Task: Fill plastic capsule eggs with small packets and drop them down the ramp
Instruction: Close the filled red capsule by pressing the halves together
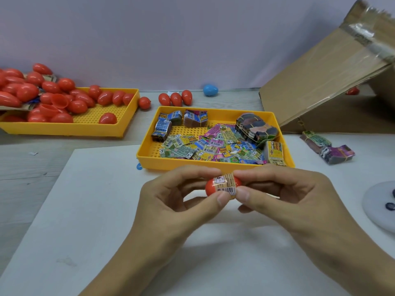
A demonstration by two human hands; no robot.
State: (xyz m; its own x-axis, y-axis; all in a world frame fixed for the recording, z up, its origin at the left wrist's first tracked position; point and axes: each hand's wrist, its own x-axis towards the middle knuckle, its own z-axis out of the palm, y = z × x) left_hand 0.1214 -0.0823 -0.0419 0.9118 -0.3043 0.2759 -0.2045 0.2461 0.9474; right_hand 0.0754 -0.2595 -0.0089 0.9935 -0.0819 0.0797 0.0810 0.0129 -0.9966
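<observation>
Both hands pinch a red plastic capsule egg (210, 187) with a small printed packet (226, 184) wrapped against it.

The left hand (179, 201) and right hand (284, 195) curl thumb and fingers round the egg, held just in front of the yellow perforated plastic tray of packets (149, 161). Left of that tray lies a second yellow tray heaped with red eggs (64, 129); behind it sits a blue egg (210, 90); to its right leans the brown cardboard ramp (316, 86).
</observation>
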